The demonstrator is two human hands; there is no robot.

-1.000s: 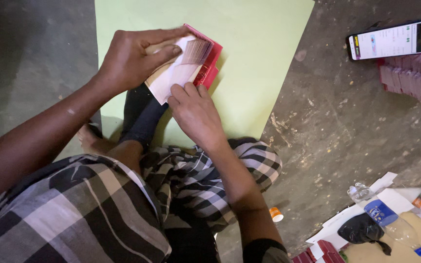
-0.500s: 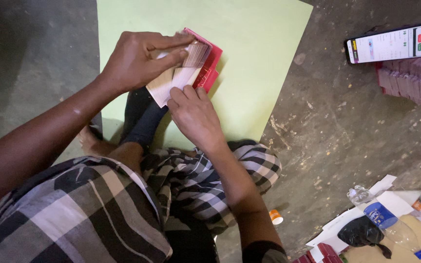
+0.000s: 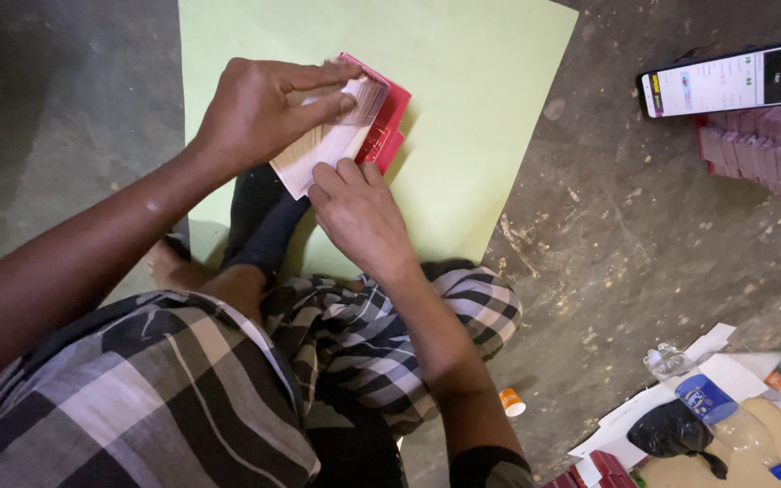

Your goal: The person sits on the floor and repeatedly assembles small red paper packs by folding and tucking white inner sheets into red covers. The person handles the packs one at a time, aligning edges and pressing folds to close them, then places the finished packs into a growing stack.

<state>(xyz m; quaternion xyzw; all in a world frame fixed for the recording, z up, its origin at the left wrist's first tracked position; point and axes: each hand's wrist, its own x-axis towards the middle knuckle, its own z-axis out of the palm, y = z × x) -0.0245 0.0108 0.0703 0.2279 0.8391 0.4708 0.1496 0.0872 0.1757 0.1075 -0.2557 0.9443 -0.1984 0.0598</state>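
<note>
Little has changed since the earlier frames: both hands are kept on the same folded piece, which has barely shifted on the sheet. At the left, the left hand (image 3: 259, 113) is laid over the top of the white folded card (image 3: 332, 145), its thumb and forefinger stretched forward and pressed flat against the card's far end. Beneath the card, a red piece (image 3: 389, 122) is seen, touching it and jutting out on the right side. Just below, the right hand (image 3: 359, 212) is set with its fingers held together and curled, the tips pressed on the card's near edge. Everything is rested on a pale green sheet (image 3: 481, 108) spread over the grey floor (image 3: 625, 253). Far right, a lit phone (image 3: 729, 79) is propped on a stack of red pieces (image 3: 761, 145), well apart from the hands.
</note>
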